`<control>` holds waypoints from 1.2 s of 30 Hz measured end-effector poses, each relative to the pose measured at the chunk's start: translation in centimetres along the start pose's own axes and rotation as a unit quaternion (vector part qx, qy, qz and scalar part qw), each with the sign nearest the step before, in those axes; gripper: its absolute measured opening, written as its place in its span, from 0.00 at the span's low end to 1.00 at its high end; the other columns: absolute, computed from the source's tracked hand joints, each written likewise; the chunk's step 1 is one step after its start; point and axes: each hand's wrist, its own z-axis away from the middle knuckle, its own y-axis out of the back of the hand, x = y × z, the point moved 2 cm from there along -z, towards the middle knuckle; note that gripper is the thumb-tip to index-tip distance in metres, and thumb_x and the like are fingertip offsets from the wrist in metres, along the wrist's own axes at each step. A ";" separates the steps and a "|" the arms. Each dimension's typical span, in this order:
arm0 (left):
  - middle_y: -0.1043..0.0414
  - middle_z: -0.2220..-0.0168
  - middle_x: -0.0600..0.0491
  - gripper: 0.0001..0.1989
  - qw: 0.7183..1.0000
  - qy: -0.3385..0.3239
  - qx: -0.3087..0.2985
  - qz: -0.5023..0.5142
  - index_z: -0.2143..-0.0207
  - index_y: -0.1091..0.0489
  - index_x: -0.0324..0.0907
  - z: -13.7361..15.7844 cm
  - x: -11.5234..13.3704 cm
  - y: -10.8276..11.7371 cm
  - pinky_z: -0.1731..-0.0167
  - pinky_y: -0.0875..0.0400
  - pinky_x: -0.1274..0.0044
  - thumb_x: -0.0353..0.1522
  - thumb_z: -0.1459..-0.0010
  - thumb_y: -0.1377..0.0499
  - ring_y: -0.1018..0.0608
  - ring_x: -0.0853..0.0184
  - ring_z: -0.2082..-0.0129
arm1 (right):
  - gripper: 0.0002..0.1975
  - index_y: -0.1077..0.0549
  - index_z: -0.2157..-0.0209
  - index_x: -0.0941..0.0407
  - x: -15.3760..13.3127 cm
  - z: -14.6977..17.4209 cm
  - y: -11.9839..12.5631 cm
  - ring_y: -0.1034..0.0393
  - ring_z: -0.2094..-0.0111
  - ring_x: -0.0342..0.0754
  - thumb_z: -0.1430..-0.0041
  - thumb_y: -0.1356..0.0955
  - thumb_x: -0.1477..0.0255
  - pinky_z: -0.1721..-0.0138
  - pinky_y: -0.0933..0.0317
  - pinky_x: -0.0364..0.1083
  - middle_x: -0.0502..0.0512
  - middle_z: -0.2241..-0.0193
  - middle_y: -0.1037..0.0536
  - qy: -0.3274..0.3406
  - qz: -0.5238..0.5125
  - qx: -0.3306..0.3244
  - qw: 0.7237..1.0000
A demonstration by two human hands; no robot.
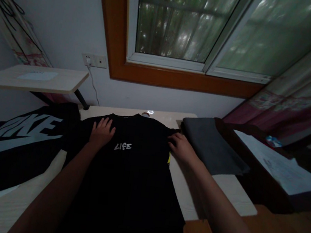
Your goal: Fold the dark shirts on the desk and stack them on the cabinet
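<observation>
A black T-shirt (131,189) lies spread on the pale table, its neckline towards the wall and a small white print on its chest. My left hand (102,132) rests flat on the upper left of the shirt, fingers stretched out. At the shirt's upper right edge, by the sleeve, is my right hand (181,146); its fingers are loosely bent and apart, with the tips touching the cloth. A small yellow patch (169,158) shows at the shirt's edge just below that hand. What lies under my right palm is hidden.
Another black garment with large white lettering (24,130) lies at the left, partly under a raised shelf (34,77). A folded dark grey cloth (212,143) sits at the right. Beyond it lies a white sheet (278,165). A window (179,64) is behind the table (190,201).
</observation>
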 end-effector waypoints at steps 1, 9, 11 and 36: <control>0.43 0.30 0.43 0.28 1.000 0.001 -0.003 0.006 0.34 0.38 0.42 -0.1 0.0 0.0 0.33 0.51 0.49 0.43 0.32 0.53 0.42 0.50 0.29 | 0.17 0.23 0.48 0.56 0.3 -0.3 -0.2 0.30 0.50 0.56 0.35 0.34 0.70 0.42 0.37 0.53 0.61 0.50 0.24 0.000 0.007 0.003 1.000; 0.29 0.42 0.42 0.19 0.991 -0.108 0.058 0.056 0.47 0.26 0.41 1.4 2.3 1.9 0.37 0.37 0.60 0.38 0.34 0.48 0.31 0.54 0.38 | 0.23 0.26 0.41 0.57 1.6 -2.4 -1.8 0.34 0.43 0.59 0.34 0.38 0.70 0.39 0.38 0.57 0.61 0.41 0.27 -0.024 0.022 0.021 0.999; 0.27 0.46 0.44 0.17 0.985 -0.159 0.034 0.064 0.50 0.24 0.43 2.2 3.3 2.3 0.40 0.32 0.63 0.37 0.33 0.49 0.28 0.56 0.43 | 0.23 0.26 0.41 0.58 1.5 -2.7 -2.1 0.34 0.43 0.60 0.34 0.39 0.70 0.38 0.40 0.58 0.62 0.42 0.27 -0.033 0.005 0.037 0.999; 0.33 0.39 0.43 0.21 0.986 -0.158 0.026 0.036 0.41 0.33 0.42 0.0 -1.8 0.3 0.34 0.44 0.54 0.36 0.32 0.53 0.33 0.54 0.37 | 0.03 0.25 0.64 0.52 -2.2 1.5 -0.8 0.32 0.57 0.54 0.40 0.31 0.71 0.53 0.37 0.52 0.55 0.63 0.26 0.008 -0.210 0.075 0.975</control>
